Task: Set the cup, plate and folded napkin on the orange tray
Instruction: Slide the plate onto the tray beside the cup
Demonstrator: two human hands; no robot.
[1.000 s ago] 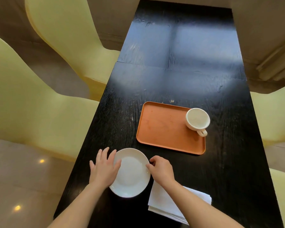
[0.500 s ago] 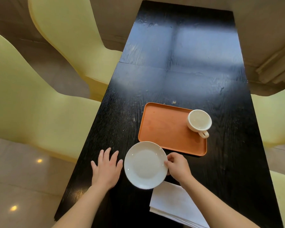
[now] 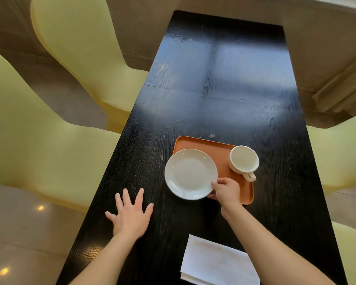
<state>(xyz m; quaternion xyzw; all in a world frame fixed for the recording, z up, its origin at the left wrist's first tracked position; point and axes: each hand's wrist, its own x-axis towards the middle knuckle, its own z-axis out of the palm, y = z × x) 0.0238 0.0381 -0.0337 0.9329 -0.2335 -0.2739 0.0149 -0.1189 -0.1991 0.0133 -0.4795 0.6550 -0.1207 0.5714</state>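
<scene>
We're over a long black wood-grain table [image 3: 224, 95] flanked by smooth pale-yellow chairs [image 3: 39, 140], our right hand [image 3: 226, 191] pinching the round white plate [image 3: 190, 173] above the orange tray [image 3: 224, 155] beside the cup [image 3: 244, 161], left hand [image 3: 132, 214] spread flat, folded napkin [image 3: 216, 262] near us.

White plate [image 3: 190, 173], cream cup [image 3: 243, 160], orange tray [image 3: 224, 153], seemingly wood-grained black table [image 3: 224, 83]

no readable text, no labels, no brands, no numbers anywhere in view
</scene>
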